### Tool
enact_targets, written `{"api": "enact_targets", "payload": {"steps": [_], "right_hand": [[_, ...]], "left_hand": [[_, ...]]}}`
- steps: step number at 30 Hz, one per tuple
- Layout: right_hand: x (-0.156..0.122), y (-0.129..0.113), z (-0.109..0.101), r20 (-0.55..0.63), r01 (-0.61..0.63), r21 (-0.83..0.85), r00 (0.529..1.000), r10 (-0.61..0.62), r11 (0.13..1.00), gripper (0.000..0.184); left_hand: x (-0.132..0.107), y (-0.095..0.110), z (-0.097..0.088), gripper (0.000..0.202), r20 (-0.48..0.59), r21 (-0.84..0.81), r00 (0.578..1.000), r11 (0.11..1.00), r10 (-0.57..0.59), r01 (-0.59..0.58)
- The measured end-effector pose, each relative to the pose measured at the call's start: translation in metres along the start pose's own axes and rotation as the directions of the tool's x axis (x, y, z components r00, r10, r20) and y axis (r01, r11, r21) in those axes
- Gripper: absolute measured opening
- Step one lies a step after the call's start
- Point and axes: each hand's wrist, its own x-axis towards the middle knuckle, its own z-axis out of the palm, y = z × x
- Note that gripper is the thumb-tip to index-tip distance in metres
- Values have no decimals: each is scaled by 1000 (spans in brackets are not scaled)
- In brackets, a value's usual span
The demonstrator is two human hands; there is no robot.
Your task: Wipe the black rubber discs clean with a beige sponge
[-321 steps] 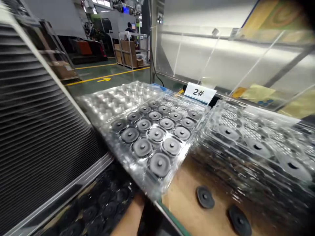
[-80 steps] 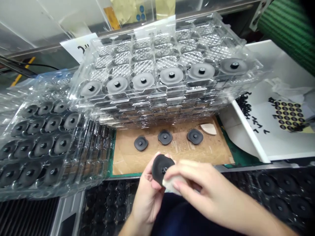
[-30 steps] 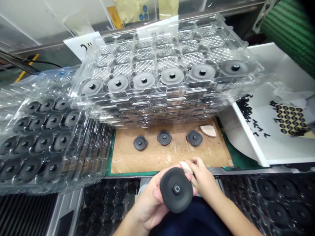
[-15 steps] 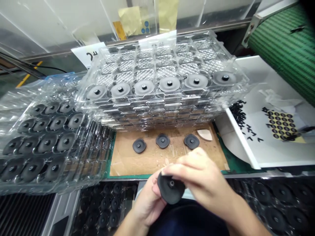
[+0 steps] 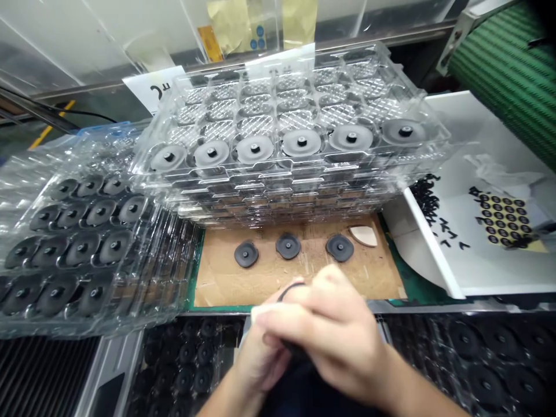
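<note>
My left hand (image 5: 254, 366) grips a black rubber disc (image 5: 291, 288) from below; only a thin arc of its rim shows. My right hand (image 5: 334, 336) lies over the disc and pinches a small white piece (image 5: 259, 314) at its fingertips, pressed to the disc's left side. Both hands hover just in front of the brown cardboard mat (image 5: 269, 284). Three more black discs (image 5: 288, 245) lie in a row on the mat, with a white wedge-shaped piece (image 5: 364, 235) beside them.
A stack of clear blister trays (image 5: 295, 179) stands behind the mat, its top tray holding a front row of grey discs. A bagged tray of black discs (image 5: 78, 243) lies left. A white bin (image 5: 434, 255) with a sheet of black dots sits right, under a green ribbed belt (image 5: 512, 63).
My right hand has moved left across the disc and now covers it almost fully; a second ago the disc's face was in plain sight. The three discs on the mat have not moved.
</note>
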Motion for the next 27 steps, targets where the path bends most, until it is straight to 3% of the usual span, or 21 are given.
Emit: {"api": "enact_targets", "payload": {"steps": [3,5,7,11,14,16,17,18,19,21,22,24,25,27], "right_hand": [[-11,26,1,-32,-267,-4,963,267,964,19],[-32,47,8,-45,-481,-40,876,479,876,18],[-60,65,22,13,-600,-50,799,601,799,21],[-101,82,48,104,-635,-52,764,636,771,21],[-88,70,39,47,-666,-20,745,666,746,22],[-63,48,24,-82,-661,14,747,659,751,22],[-50,36,17,-193,-612,42,770,608,790,23],[-37,22,11,-293,-534,35,802,520,844,25],[-27,10,8,-300,-419,11,865,403,908,28],[-12,-9,5,-154,-196,-5,969,193,980,28],[-8,-15,6,-36,-144,18,989,144,989,25],[-3,-18,9,170,-168,46,973,159,985,21],[-1,-17,11,201,-196,31,962,186,980,20],[2,-14,14,112,-188,-39,975,191,981,22]], "left_hand": [[-3,0,-5,65,-33,-19,995,995,97,-98],[-6,2,-9,66,-104,-42,986,990,127,-132],[-8,5,-12,65,-149,-41,983,992,109,-116],[-7,8,-12,72,-158,-35,985,997,64,-70],[-5,7,-9,67,-127,-60,990,996,64,-72],[-3,4,-8,58,-109,-84,991,993,73,-82],[-2,3,-8,52,-97,-93,992,992,78,-87],[-2,2,-9,50,-71,-99,994,992,77,-84],[-2,1,-11,49,-43,-98,997,993,69,-73],[-2,1,-15,55,17,-79,998,996,52,-51],[-2,1,-18,61,24,-63,999,997,46,-45],[-3,1,-20,70,-26,-26,998,998,49,-50],[-3,1,-20,72,-51,-6,997,999,51,-51],[-5,2,-17,69,-45,2,999,1000,23,-23]]}}
